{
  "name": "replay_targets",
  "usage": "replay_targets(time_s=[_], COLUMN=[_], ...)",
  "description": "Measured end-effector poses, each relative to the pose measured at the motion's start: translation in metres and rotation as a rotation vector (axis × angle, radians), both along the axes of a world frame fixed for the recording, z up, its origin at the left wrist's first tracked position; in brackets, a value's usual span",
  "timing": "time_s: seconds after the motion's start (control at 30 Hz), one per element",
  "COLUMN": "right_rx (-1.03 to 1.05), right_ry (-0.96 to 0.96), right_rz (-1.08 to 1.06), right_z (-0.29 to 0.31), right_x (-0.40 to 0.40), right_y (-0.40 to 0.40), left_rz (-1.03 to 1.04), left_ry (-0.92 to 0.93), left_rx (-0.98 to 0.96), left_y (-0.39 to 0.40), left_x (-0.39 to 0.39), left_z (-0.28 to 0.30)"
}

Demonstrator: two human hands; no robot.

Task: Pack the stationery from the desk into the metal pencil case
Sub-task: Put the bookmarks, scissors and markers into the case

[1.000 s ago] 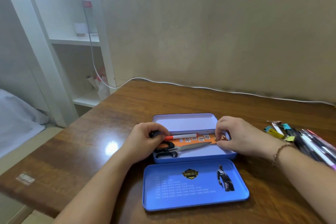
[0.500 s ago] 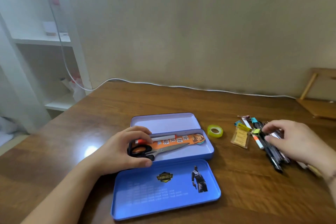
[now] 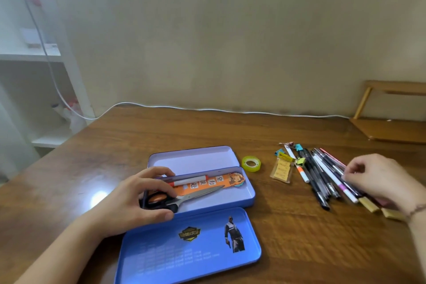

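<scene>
Where the brown wooden tabletop meets the plain beige wall, a thin white cable runs along the far edge and climbs left past a white shelf unit. At the far right corner sits a low wooden stand. A bright spot of light glares on the tabletop toward the left edge.

The metal pencil case lies open near the near edge, about the middle: a pale inner tray tilted up at the back, the box in front of it, and the blue printed lid flat at the very front. Inside the box lie black-handled scissors, an orange bookmark and a white marker.

The left hand rests over the left end of the box, fingers curved across the scissor handles and thumb along the front wall; whether it truly grips the case I cannot tell.

Right of the case stand a roll of yellowish tape, a small packet and a heap of pens toward the right edge, with coloured clips at the heap's far end. The right hand hangs at the pens' right side, fingers loosely curled, fingertips at the pens; no pen is plainly pinched.
</scene>
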State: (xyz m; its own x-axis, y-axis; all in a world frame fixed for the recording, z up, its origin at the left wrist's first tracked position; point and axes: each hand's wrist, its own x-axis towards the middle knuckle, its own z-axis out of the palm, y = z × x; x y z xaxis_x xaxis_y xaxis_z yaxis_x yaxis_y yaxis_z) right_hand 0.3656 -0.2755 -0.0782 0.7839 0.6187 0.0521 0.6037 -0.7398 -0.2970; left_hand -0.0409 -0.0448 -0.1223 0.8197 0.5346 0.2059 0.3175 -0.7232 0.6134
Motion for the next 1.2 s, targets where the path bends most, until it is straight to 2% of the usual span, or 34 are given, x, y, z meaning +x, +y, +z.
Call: replay_targets(time_s=[0.13, 0.37, 0.6, 0.77, 0.87, 0.93, 1.0, 1.07, 1.2], right_rx=[-0.014, -0.120, -0.075, -0.122, -0.072, 0.056, 0.236, 0.356, 0.291], right_ry=[0.051, 0.006, -0.049, -0.048, -0.094, -0.146, -0.281, -0.411, -0.403], right_rz=[0.031, 0.021, -0.074, -0.120, -0.125, -0.110, -0.033, 0.143, 0.678], right_z=[0.002, -0.003, -0.010, -0.021, -0.026, -0.022, -0.011, 0.008, 0.021], right_x=[-0.004, -0.004, 0.000, 0.009, 0.016, 0.014, 0.003, -0.028, -0.114], right_y=[0.004, 0.013, 0.019, 0.021, 0.019, 0.018, 0.019, 0.026, 0.061], left_rz=[-0.028, -0.034, -0.037, -0.040, -0.031, -0.026, -0.021, -0.001, 0.079], left_ry=[-0.004, 0.065, 0.087, 0.080, 0.107, 0.117, 0.094, 0.023, -0.098], left_rx=[-0.004, 0.039, 0.043, 0.042, 0.049, 0.048, 0.034, -0.030, -0.205], left_y=[-0.004, -0.002, -0.002, 0.000, -0.001, 0.000, 0.001, 0.002, 0.002], left_x=[0.001, 0.000, -0.001, -0.001, -0.001, 0.000, 0.000, 0.000, 0.002], left_z=[0.001, -0.005, -0.005, -0.006, -0.005, -0.005, -0.004, -0.002, -0.002])
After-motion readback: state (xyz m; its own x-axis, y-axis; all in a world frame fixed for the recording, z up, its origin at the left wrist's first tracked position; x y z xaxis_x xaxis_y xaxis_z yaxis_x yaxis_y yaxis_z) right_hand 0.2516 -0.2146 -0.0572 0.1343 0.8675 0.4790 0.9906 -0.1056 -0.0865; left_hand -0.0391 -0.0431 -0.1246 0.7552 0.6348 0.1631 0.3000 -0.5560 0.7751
